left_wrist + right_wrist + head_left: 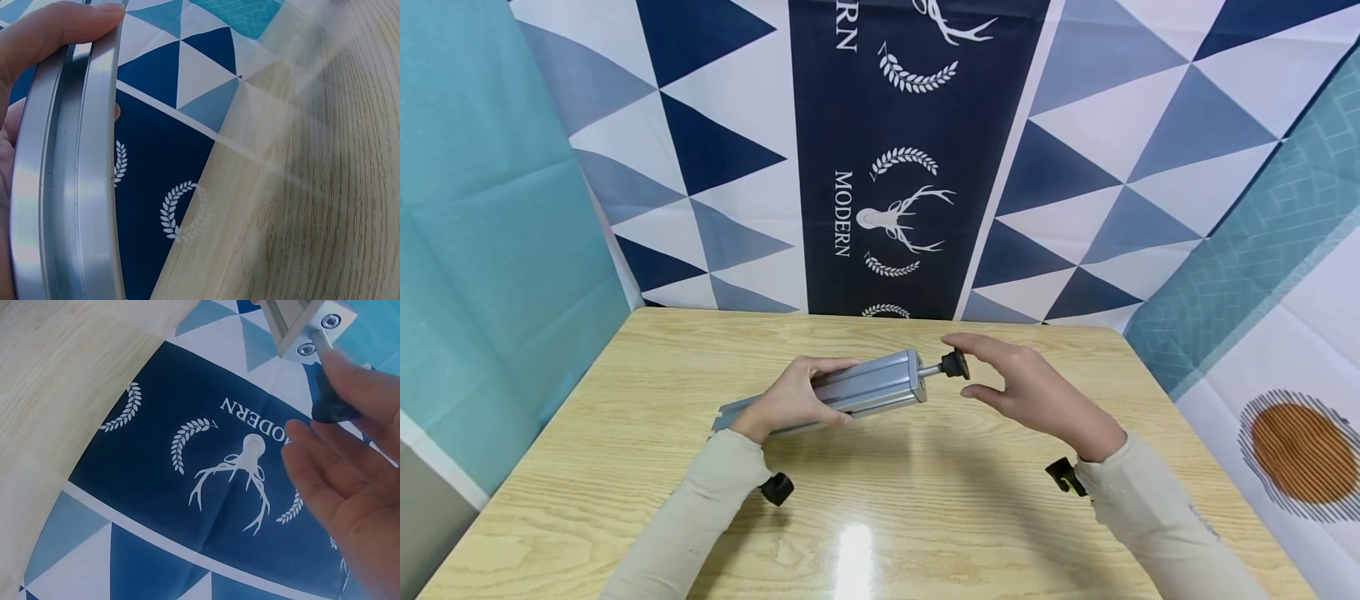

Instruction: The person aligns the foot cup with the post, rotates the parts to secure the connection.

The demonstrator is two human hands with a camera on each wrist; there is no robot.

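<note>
My left hand (793,396) grips a silver aluminium profile (872,382) around its middle, holding it tilted above the table. In the left wrist view, the thumb lies across the grooved profile (62,181). From the profile's right end, a metal stem carries a black levelling foot (955,364). Two screws show on the end plate (305,331) in the right wrist view. My right hand (1033,387) is at the black foot, thumb and fingers spread on either side of it. Part of the foot (334,406) is hidden behind the thumb there; whether the skin touches it I cannot tell.
Below the hands is a light wood-grain table (887,500) with a bright reflection near its front. A patterned cloth (737,167) hangs along the back edge, with teal cloth (497,208) at the left. Black wrist devices (777,488) sit under both forearms.
</note>
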